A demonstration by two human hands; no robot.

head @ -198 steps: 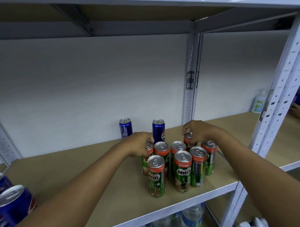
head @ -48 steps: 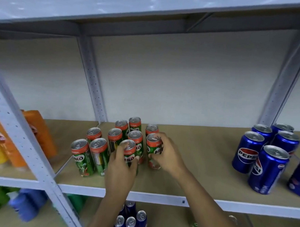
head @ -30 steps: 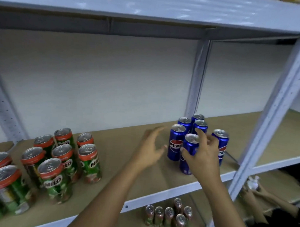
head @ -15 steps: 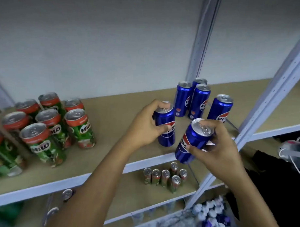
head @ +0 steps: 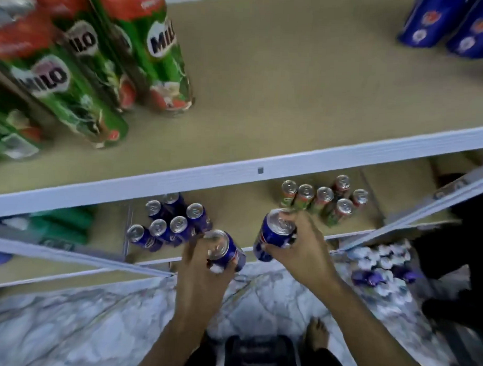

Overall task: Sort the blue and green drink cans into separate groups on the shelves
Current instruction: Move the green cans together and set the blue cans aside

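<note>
My left hand [head: 204, 266] grips a blue Pepsi can [head: 227, 250] in front of the lower shelf [head: 244, 215]. My right hand [head: 301, 250] holds a second blue can [head: 273, 233], tilted, just right of it. A cluster of several blue cans [head: 167, 224] stands on the lower shelf at the left, close to my left hand. Several green Milo cans [head: 324, 199] stand on the same shelf at the right. Large green Milo cans [head: 108, 57] fill the upper shelf's left side. Two blue cans [head: 445, 28] remain at its top right.
The upper shelf's white front rail [head: 260, 169] crosses the view. A slanted white upright [head: 414, 216] runs at the right. Small white and purple items [head: 380, 264] lie below. The marbled floor [head: 79, 314] and my bare foot [head: 316, 333] show at the bottom.
Both hands lifted a blue can each off the upper shelf and carried them down to the lower shelf's front. The view has tilted sharply downward.
</note>
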